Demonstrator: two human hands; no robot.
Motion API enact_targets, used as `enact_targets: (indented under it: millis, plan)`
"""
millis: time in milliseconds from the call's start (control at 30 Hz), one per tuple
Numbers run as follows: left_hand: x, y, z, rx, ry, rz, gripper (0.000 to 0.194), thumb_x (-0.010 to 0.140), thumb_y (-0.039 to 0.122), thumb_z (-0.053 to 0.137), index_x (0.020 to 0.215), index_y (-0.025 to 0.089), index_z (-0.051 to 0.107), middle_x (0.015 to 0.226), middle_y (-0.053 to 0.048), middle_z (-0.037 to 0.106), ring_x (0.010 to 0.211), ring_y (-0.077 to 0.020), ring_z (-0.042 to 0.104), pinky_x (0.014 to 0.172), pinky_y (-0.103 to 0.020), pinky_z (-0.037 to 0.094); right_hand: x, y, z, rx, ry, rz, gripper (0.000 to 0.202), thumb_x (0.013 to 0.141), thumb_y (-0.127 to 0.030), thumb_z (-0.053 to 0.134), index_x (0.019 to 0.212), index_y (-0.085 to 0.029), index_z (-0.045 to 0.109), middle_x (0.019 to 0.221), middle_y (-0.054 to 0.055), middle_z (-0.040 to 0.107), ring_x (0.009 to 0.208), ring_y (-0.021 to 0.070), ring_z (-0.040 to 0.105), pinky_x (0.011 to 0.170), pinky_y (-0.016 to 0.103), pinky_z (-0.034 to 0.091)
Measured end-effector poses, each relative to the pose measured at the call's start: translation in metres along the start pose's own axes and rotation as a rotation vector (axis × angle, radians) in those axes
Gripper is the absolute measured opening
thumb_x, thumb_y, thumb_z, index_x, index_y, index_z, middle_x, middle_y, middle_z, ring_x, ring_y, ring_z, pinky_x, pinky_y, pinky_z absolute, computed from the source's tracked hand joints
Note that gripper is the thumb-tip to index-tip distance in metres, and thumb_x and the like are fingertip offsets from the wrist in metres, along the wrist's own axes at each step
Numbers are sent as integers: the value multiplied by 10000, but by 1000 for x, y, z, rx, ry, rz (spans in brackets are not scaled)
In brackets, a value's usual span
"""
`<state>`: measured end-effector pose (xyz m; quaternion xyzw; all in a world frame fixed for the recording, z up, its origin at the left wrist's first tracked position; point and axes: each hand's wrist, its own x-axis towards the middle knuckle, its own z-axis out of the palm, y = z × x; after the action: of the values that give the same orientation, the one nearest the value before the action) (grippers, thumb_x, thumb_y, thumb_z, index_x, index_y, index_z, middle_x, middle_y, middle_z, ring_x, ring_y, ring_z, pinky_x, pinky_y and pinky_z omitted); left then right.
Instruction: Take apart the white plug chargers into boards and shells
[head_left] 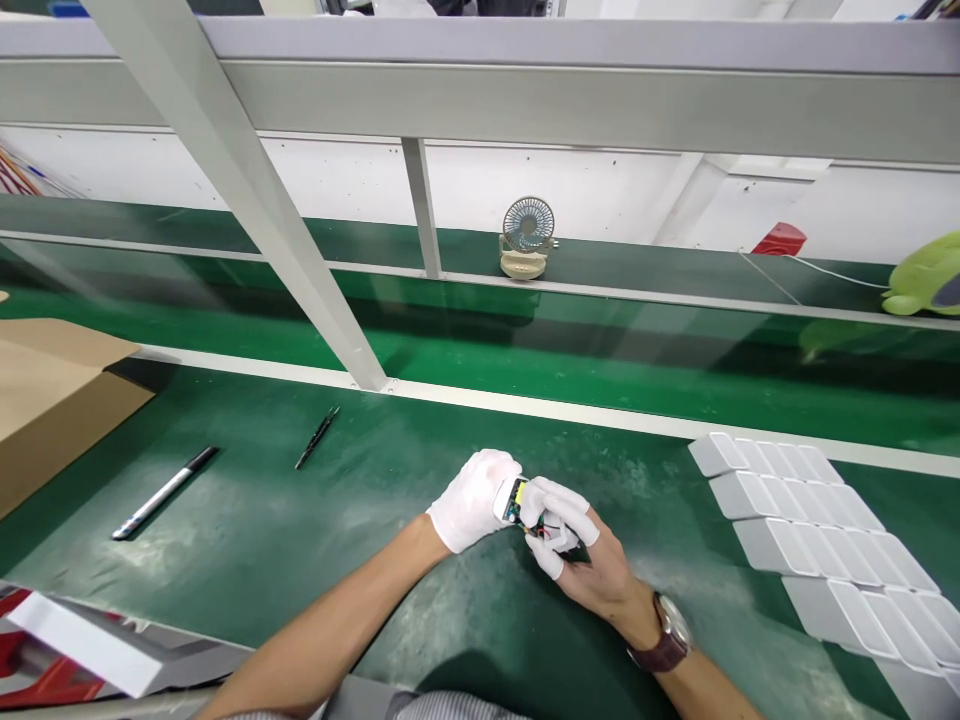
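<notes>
My left hand [471,502], in a white glove, is closed around a small white plastic casing [502,499]. A circuit board [514,503] with a yellow component sits at the casing's open end. My right hand [596,570], white covers on its fingertips and a watch on its wrist, has its fingers closed over the board's other end. Thin red and dark wires and a white part [559,535] show between those fingers. How far the board reaches into the casing is hidden by my hands.
Rows of white casings [817,525] stand at the right. Tweezers [317,438] and a marker pen [165,493] lie left on the green bench. A cardboard box [67,400] is at the far left. A small fan [528,235] stands behind, past a slanted metal post [247,200].
</notes>
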<state>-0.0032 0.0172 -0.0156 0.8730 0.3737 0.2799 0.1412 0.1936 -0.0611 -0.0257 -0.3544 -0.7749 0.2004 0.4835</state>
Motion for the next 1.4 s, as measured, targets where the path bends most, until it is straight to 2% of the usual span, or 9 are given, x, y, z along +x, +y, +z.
enact_targets:
  millis: [100, 333, 567, 733, 833, 1000, 1300, 1400]
  plan:
    - [3, 0, -1, -2, -65, -13, 302, 720, 324, 677, 577, 224, 431, 568, 4, 495, 521, -161, 503, 551, -312, 408, -1, 1, 0, -8, 4, 8, 660, 868, -56, 641, 1472, -201, 417, 1418, 165, 530, 1313, 278, 544, 1032, 428, 548]
    - [5, 4, -3, 1, -85, -37, 333, 716, 330, 677, 573, 218, 399, 569, 17, 468, 530, -144, 460, 557, -301, 355, 1, 2, -2, 12, -47, -1, 684, 871, -48, 639, 1488, -194, 383, 1422, 169, 519, 1346, 277, 510, 1061, 418, 520]
    - [8, 6, -4, 12, -77, -21, 343, 762, 345, 643, 562, 219, 394, 549, 24, 450, 512, -135, 437, 545, -300, 336, 4, 1, -4, 2, -82, 37, 643, 895, -83, 616, 1483, -200, 382, 1428, 169, 512, 1349, 271, 509, 1065, 414, 519]
    - [8, 6, -3, 19, -28, 31, 340, 760, 317, 629, 554, 225, 375, 525, 31, 421, 484, -128, 415, 519, -294, 328, 5, 1, -6, -7, -95, 61, 621, 911, -115, 601, 1481, -207, 371, 1433, 174, 509, 1341, 262, 521, 1065, 416, 523]
    - [8, 8, -4, 20, -15, 31, 346, 785, 348, 623, 557, 228, 392, 519, 27, 429, 481, -135, 435, 519, -296, 363, 4, 2, -7, -13, -105, 70, 627, 917, -129, 591, 1489, -226, 353, 1447, 171, 499, 1339, 261, 526, 1036, 404, 547]
    - [6, 9, -4, 20, 31, 17, 308, 793, 412, 644, 602, 223, 494, 591, -23, 544, 570, -183, 554, 592, -323, 468, 1, 6, -7, -47, -97, 27, 667, 896, -103, 597, 1498, -226, 336, 1453, 181, 487, 1338, 269, 526, 1033, 417, 547]
    - [4, 6, -2, 50, -19, -16, 238, 800, 387, 636, 666, 204, 564, 671, -48, 600, 641, -203, 611, 647, -341, 515, 3, 5, -6, -66, -74, -4, 661, 867, -66, 593, 1472, -217, 374, 1404, 169, 525, 1318, 257, 545, 1020, 391, 555]
    - [0, 4, 1, 65, 53, 20, 212, 817, 398, 639, 774, 192, 619, 799, -93, 663, 765, -243, 660, 724, -378, 553, 3, 7, -4, -49, -70, 3, 645, 868, -77, 599, 1459, -228, 389, 1406, 156, 523, 1318, 247, 544, 1025, 376, 551]
